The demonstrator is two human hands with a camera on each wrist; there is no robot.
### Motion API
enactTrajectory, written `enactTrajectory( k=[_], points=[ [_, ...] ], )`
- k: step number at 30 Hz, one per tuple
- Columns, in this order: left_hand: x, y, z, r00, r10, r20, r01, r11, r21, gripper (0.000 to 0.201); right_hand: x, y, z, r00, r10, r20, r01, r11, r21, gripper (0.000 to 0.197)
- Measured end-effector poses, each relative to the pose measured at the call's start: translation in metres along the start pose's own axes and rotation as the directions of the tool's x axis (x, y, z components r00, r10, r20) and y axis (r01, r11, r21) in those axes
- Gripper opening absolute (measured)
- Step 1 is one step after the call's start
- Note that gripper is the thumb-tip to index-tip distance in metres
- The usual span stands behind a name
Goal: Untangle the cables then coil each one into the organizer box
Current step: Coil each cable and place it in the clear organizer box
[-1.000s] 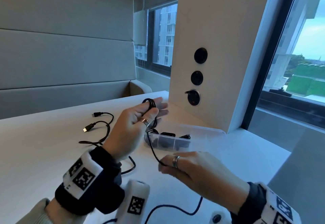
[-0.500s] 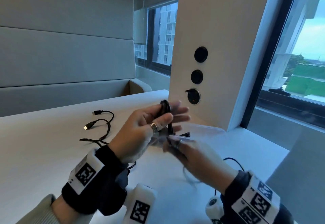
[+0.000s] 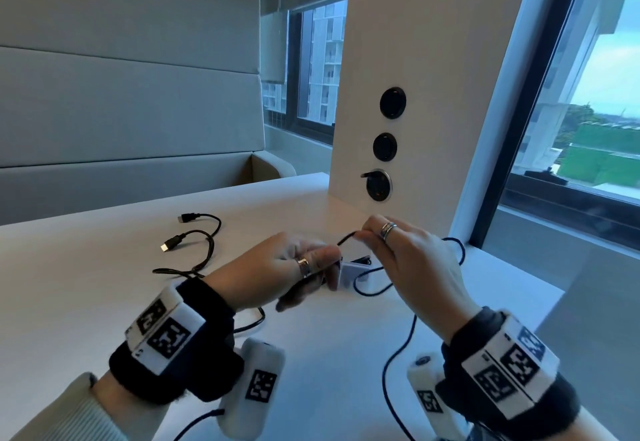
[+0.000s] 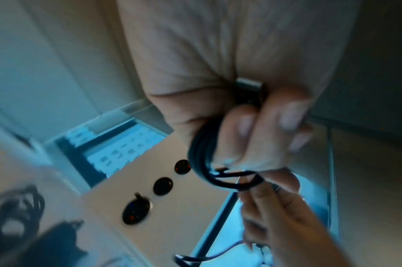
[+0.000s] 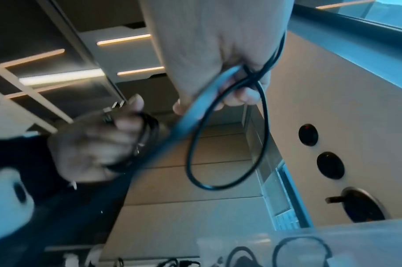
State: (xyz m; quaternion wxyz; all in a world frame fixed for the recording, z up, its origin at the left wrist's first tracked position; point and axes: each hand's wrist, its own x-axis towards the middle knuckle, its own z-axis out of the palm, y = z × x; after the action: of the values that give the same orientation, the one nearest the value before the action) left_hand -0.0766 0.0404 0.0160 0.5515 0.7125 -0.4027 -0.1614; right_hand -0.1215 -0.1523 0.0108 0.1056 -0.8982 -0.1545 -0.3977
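My left hand [image 3: 277,272] clenches the coil [image 4: 202,155]; my right hand [image 3: 412,260], just beside it, pinches the cable [image 5: 227,126]. I judge slack trailing below may snag, springing the loops loose

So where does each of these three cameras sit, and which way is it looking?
Head: worn high, looks down at the table; left hand and right hand show.
Left wrist: looks along its palm at the coiled cable.
Right wrist: looks along its fingers at a cable loop.
All share the round wall sockets.
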Motion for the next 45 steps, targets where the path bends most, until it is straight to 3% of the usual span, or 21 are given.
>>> enactTrajectory(
  k=[4,7,11,13,16,19,21,23,24,25,27,29,32,34,38,41,45],
  points=[
    [-0.002,0.011,0.003,0.992,0.108,-0.07,-0.128,0.896,-0.426,0.024,0.005,-0.015,0.009,0.996,0.001,0.086,0.008,0.994,-0.105,0.032],
    [0.002,0.011,0.007,0.958,0.174,-0.228,-0.273,0.795,-0.542,0.033,0.003,-0.024,0.026,0.958,-0.042,0.283,0.021,0.997,0.079,0.05],
    [0.009,0.005,0.0,0.864,0.18,-0.471,-0.431,0.748,-0.505,0.026,-0.002,-0.033,0.03,0.91,-0.114,0.399,0.075,0.991,0.112,0.039],
    [0.009,0.004,-0.004,0.814,0.23,-0.533,-0.456,0.822,-0.342,0.026,-0.006,-0.037,0.028,0.904,-0.098,0.416,0.068,0.994,0.088,0.041],
    [0.008,0.0,-0.005,0.799,0.32,-0.51,-0.427,0.898,-0.105,0.03,-0.01,-0.039,0.025,0.921,-0.023,0.39,-0.034,0.99,0.139,0.022],
    [0.008,0.002,-0.009,0.768,0.268,-0.582,-0.451,0.871,-0.194,0.026,-0.01,-0.038,0.018,0.91,0.044,0.413,-0.19,0.929,0.319,0.039],
    [0.007,0.005,-0.016,0.704,0.217,-0.677,-0.466,0.86,-0.209,0.018,-0.009,-0.036,0.014,0.885,0.111,0.451,-0.343,0.813,0.472,0.055],
    [0.006,0.007,-0.028,0.641,0.15,-0.753,-0.463,0.858,-0.223,0.026,-0.014,-0.027,0.011,0.888,0.188,0.419,-0.424,0.685,0.592,0.063],
    [0.005,0.006,-0.034,0.62,0.115,-0.776,-0.467,0.849,-0.248,0.03,-0.018,-0.02,0.01,0.909,0.231,0.347,-0.405,0.687,0.603,0.057],
    [0.005,0.006,-0.04,0.61,0.078,-0.788,-0.475,0.832,-0.285,0.031,-0.022,-0.013,0.01,0.93,0.251,0.268,-0.363,0.744,0.56,0.045],
    [0.005,0.003,-0.049,0.606,0.015,-0.795,-0.485,0.799,-0.355,0.033,-0.028,0.004,0.012,0.937,0.274,0.217,-0.346,0.819,0.457,0.024],
    [0.005,-0.003,-0.059,0.585,-0.041,-0.81,-0.493,0.775,-0.395,0.034,-0.029,0.021,0.011,0.912,0.306,0.274,-0.398,0.824,0.404,0.014],
    [-0.002,-0.011,-0.079,0.518,-0.092,-0.85,-0.534,0.742,-0.406,0.034,-0.032,0.048,0.003,0.844,0.352,0.405,-0.498,0.794,0.349,0.016],
    [-0.007,-0.017,-0.089,0.493,-0.12,-0.862,-0.536,0.738,-0.41,0.034,-0.041,0.07,-0.002,0.801,0.412,0.435,-0.534,0.82,0.207,0.018],
    [-0.001,-0.017,-0.078,0.543,-0.104,-0.833,-0.428,0.819,-0.381,0.034,-0.048,0.084,-0.006,0.727,0.552,0.409,-0.538,0.828,-0.159,0.013],
    [0.004,-0.007,-0.058,0.642,-0.052,-0.765,-0.321,0.888,-0.33,0.033,-0.04,0.059,-0.01,0.807,0.456,0.377,-0.44,0.888,-0.132,0.043],
    [0.002,0.01,-0.028,0.831,-0.012,-0.557,-0.223,0.909,-0.353,0.028,-0.018,0.009,-0.014,0.893,0.263,0.366,-0.311,0.947,0.079,0.061]
  ],
)
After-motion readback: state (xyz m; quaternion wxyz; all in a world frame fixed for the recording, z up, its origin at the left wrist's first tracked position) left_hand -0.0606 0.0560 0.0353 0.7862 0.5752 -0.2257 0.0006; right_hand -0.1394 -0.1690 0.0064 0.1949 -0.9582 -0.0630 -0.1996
